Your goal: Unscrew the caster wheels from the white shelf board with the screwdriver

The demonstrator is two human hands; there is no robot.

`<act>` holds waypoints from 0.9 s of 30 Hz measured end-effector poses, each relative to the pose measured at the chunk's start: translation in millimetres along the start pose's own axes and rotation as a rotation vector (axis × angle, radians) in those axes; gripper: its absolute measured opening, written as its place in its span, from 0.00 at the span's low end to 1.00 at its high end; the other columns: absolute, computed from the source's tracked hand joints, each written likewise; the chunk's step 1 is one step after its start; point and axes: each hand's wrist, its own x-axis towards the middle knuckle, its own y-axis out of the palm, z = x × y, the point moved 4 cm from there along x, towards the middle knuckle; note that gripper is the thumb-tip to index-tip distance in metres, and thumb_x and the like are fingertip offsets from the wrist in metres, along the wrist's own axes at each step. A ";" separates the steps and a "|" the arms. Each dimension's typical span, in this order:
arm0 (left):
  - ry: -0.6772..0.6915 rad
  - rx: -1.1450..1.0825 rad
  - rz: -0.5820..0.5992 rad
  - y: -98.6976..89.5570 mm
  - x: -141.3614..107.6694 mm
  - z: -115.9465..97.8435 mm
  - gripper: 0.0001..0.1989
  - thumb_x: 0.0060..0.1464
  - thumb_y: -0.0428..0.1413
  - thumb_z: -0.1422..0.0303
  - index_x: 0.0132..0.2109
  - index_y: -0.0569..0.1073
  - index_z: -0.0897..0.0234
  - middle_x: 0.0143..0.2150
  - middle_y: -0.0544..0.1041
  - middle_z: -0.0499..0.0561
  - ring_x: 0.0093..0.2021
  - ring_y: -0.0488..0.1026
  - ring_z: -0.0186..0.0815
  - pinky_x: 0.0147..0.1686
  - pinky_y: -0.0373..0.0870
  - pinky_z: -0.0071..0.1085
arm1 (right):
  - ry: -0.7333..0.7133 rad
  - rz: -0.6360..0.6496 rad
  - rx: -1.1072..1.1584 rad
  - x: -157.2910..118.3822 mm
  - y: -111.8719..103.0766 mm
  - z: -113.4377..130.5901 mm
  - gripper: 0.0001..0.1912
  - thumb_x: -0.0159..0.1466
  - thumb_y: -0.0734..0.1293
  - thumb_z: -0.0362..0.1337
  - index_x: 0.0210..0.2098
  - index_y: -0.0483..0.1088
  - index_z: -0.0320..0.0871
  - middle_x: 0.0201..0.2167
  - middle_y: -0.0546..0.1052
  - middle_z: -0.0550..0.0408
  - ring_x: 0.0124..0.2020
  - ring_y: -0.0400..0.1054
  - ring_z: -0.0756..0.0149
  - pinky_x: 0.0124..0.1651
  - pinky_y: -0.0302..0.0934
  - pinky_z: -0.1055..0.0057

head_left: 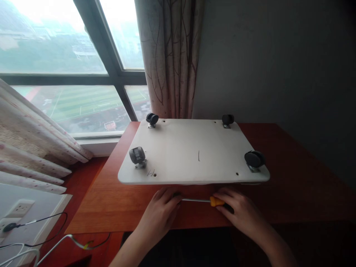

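Observation:
A screwdriver (196, 200) with a yellow-orange handle spans the gap between my hands, level above the table's near part. My right hand (236, 204) is closed on its handle, and the fingers of my left hand (164, 205) pinch the tip end of the shaft. Whether a small piece sits at the tip is hidden by my left fingers. Just beyond my hands lies a white board (180, 148), with black casters pointing up at its corners, such as the near-left caster (137, 155) and the near-right caster (254, 159). Small holes and pencil marks show on it.
The board rests on a reddish-brown wooden table (102, 200). A window and a curtain (172, 55) stand behind it, with a grey wall at right. At lower left, cables (63, 241) hang near a wall socket (20, 208).

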 end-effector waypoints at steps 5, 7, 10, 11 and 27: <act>-0.032 -0.017 -0.051 -3.6 -4.7 5.7 0.15 0.66 0.52 0.73 0.56 0.74 0.58 0.56 0.76 0.56 0.55 0.74 0.44 0.52 0.77 0.42 | 0.000 -0.013 0.020 -2.8 -4.0 -1.1 0.16 0.65 0.68 0.32 0.51 0.76 0.50 0.51 0.78 0.52 0.51 0.74 0.59 0.57 0.69 0.60; -0.048 -0.023 -0.073 -7.3 -6.2 7.9 0.14 0.66 0.52 0.72 0.56 0.75 0.58 0.56 0.76 0.56 0.55 0.74 0.44 0.53 0.77 0.41 | -0.008 -0.031 0.028 -4.9 -4.9 -3.9 0.16 0.65 0.68 0.33 0.52 0.76 0.50 0.51 0.78 0.52 0.51 0.74 0.59 0.57 0.69 0.60; -0.069 -0.048 -0.107 -14.8 -8.9 11.7 0.14 0.66 0.53 0.71 0.55 0.75 0.58 0.55 0.76 0.56 0.55 0.74 0.43 0.53 0.77 0.39 | -0.028 -0.072 0.034 -8.7 -5.1 -10.2 0.16 0.66 0.68 0.35 0.53 0.76 0.49 0.51 0.78 0.50 0.52 0.74 0.58 0.57 0.70 0.59; -0.074 -0.057 -0.121 -17.5 -10.2 13.5 0.14 0.65 0.53 0.72 0.55 0.75 0.58 0.55 0.77 0.56 0.55 0.75 0.43 0.52 0.77 0.38 | -0.033 -0.087 0.035 -10.0 -5.0 -12.3 0.16 0.66 0.68 0.35 0.53 0.76 0.48 0.51 0.78 0.50 0.52 0.74 0.58 0.57 0.70 0.59; -0.156 -0.045 -0.302 -45.3 -32.9 41.0 0.10 0.64 0.54 0.72 0.50 0.76 0.59 0.50 0.79 0.53 0.50 0.78 0.40 0.49 0.75 0.31 | -0.047 -0.121 -0.005 -19.8 -5.4 -22.9 0.15 0.67 0.66 0.34 0.52 0.77 0.51 0.51 0.79 0.51 0.51 0.75 0.58 0.55 0.71 0.59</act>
